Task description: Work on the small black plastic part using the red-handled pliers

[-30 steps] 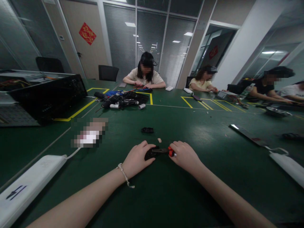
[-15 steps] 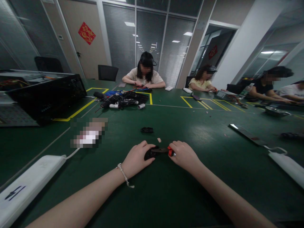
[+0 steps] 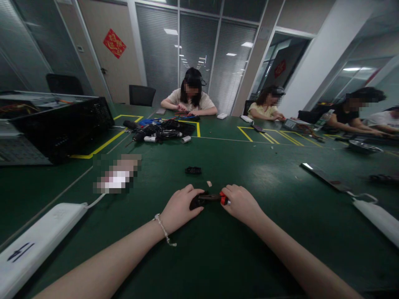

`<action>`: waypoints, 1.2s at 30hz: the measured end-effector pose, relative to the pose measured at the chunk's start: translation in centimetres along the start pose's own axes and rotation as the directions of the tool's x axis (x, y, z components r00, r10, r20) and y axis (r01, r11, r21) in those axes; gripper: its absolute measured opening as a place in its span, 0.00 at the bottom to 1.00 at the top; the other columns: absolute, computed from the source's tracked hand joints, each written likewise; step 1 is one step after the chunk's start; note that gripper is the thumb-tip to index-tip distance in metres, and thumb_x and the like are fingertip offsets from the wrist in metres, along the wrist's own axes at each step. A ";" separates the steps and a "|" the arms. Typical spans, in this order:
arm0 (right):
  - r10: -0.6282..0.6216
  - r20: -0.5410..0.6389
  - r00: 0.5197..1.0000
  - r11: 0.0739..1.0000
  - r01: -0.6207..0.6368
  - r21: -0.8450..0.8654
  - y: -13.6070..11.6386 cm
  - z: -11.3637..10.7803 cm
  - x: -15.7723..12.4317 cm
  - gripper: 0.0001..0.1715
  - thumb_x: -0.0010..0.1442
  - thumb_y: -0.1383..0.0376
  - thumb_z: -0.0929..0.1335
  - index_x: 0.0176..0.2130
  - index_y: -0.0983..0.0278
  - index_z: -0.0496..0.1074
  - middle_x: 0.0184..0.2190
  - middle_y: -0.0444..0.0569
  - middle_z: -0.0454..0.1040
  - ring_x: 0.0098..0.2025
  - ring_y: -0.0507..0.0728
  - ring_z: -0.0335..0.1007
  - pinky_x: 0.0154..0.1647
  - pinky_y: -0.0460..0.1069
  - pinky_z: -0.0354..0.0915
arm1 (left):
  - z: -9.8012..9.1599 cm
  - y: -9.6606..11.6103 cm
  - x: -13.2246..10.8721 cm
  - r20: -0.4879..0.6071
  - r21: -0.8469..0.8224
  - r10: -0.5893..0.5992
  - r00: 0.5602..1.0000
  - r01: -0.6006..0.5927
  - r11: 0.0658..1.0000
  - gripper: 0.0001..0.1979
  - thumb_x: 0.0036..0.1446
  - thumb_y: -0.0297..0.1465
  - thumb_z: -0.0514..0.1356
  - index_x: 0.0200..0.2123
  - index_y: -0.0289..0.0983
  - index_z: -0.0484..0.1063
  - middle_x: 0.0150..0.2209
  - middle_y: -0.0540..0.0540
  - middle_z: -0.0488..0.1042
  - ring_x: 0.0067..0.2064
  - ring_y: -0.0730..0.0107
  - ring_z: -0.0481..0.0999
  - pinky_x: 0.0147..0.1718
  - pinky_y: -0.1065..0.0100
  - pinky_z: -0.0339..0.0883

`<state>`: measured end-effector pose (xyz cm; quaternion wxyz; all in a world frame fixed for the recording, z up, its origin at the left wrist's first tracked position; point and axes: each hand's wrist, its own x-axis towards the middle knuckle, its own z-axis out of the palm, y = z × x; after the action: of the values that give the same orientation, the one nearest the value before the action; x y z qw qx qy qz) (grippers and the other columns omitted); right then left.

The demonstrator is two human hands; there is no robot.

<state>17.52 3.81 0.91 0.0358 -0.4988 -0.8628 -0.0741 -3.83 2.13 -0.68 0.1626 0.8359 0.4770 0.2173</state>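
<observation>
My left hand (image 3: 182, 207), with a pale cord bracelet at the wrist, grips a small black plastic part (image 3: 196, 202) between thumb and fingers, low over the green table. My right hand (image 3: 240, 202) is closed around the red handles of long-nose pliers (image 3: 212, 197). The pliers' dark jaws point left and reach onto the black part; whether they pinch it I cannot tell. Just beyond the hands lies a small pale scrap (image 3: 209, 183). Farther off sits another black part (image 3: 193, 170).
A black computer case (image 3: 65, 128) stands at the far left. Beyond the parts is a pile of dark tools and cables (image 3: 162, 129). White power banks (image 3: 40, 245) flank both my arms, with a blurred phone (image 3: 118, 178) on the left. Several people work around the table.
</observation>
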 end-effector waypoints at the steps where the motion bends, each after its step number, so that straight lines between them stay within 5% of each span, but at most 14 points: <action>1: -0.001 -0.001 1.000 1.000 0.001 0.003 0.0 0.0 0.0 0.08 0.52 0.65 0.63 0.33 0.65 0.68 0.31 0.49 0.70 0.33 0.55 0.64 0.34 0.49 0.59 | 0.0 0.0 0.0 -0.001 0.002 0.001 1.000 -0.001 1.000 0.21 0.49 0.33 0.59 0.48 0.43 0.61 0.40 0.49 0.64 0.38 0.66 0.68 0.36 0.66 0.63; 36: -0.005 -0.004 1.000 1.000 0.005 0.017 0.1 0.0 -0.1 0.08 0.51 0.65 0.64 0.33 0.65 0.68 0.32 0.49 0.70 0.33 0.54 0.64 0.34 0.49 0.59 | 0.0 -0.1 0.0 0.005 0.019 -0.010 1.000 0.010 1.000 0.22 0.49 0.34 0.59 0.48 0.44 0.61 0.40 0.49 0.64 0.38 0.66 0.68 0.35 0.66 0.63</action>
<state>17.64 3.74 0.89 0.0416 -0.4963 -0.8645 -0.0680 -3.85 2.21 -0.72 0.1569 0.8355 0.4830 0.2098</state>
